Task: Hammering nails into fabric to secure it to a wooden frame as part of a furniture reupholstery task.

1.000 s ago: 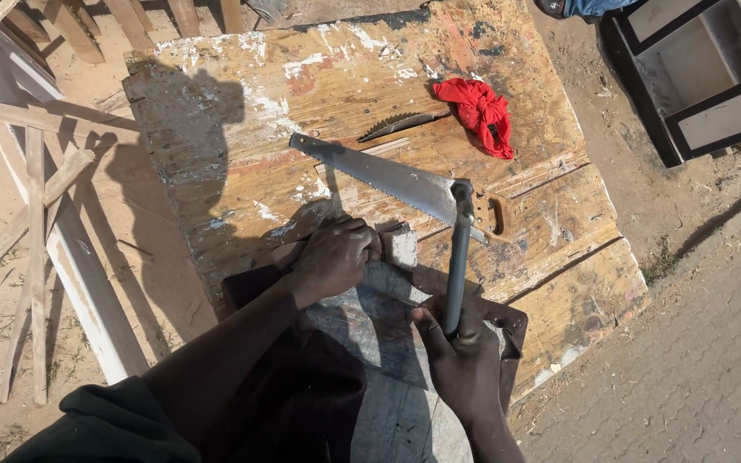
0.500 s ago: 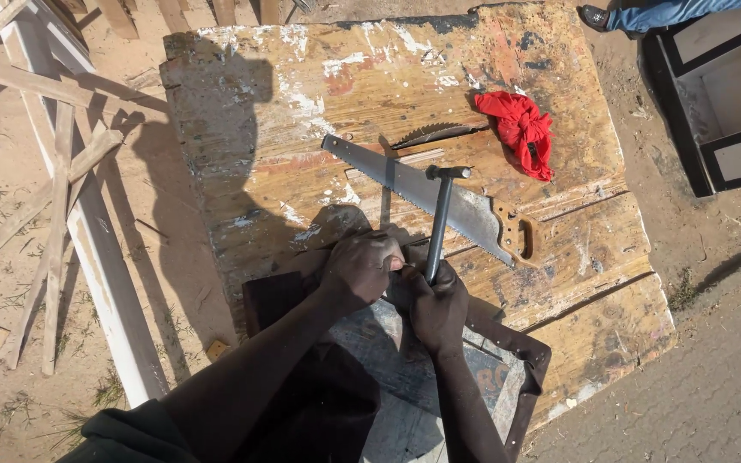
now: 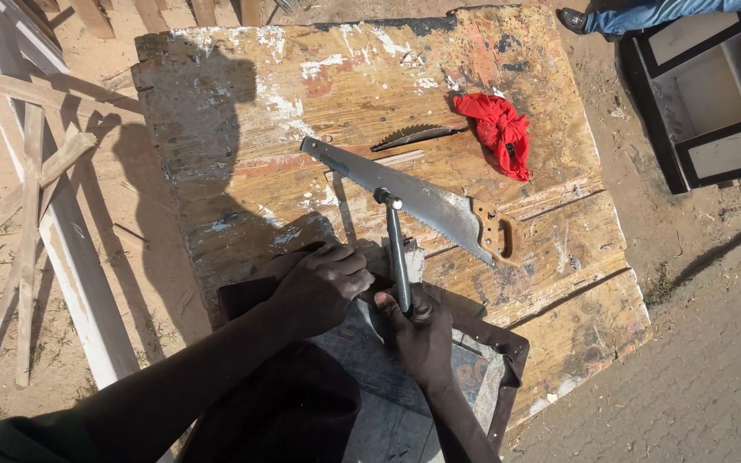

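Note:
My right hand [image 3: 419, 330] grips the dark handle of a hammer [image 3: 395, 247], whose head points away from me over the saw blade. My left hand [image 3: 323, 283] presses fingers-down on the far edge of a dark framed panel [image 3: 482, 360] that lies on the worn wooden table [image 3: 242, 129]. A hand saw [image 3: 413, 199] with a brown wooden handle lies slantwise just beyond both hands. Whether the left fingers pinch a nail is hidden.
A red cloth [image 3: 501, 130] and a toothed circular saw blade [image 3: 412, 135] lie farther back on the table. Pale wooden laths [image 3: 32, 214] lean at the left. A dark cabinet frame [image 3: 713, 103] and another person's leg [image 3: 645, 13] are at top right.
The hammer has come down from a raised, tilted pose at the right to near the panel's far edge. My right hand has moved in beside the left hand.

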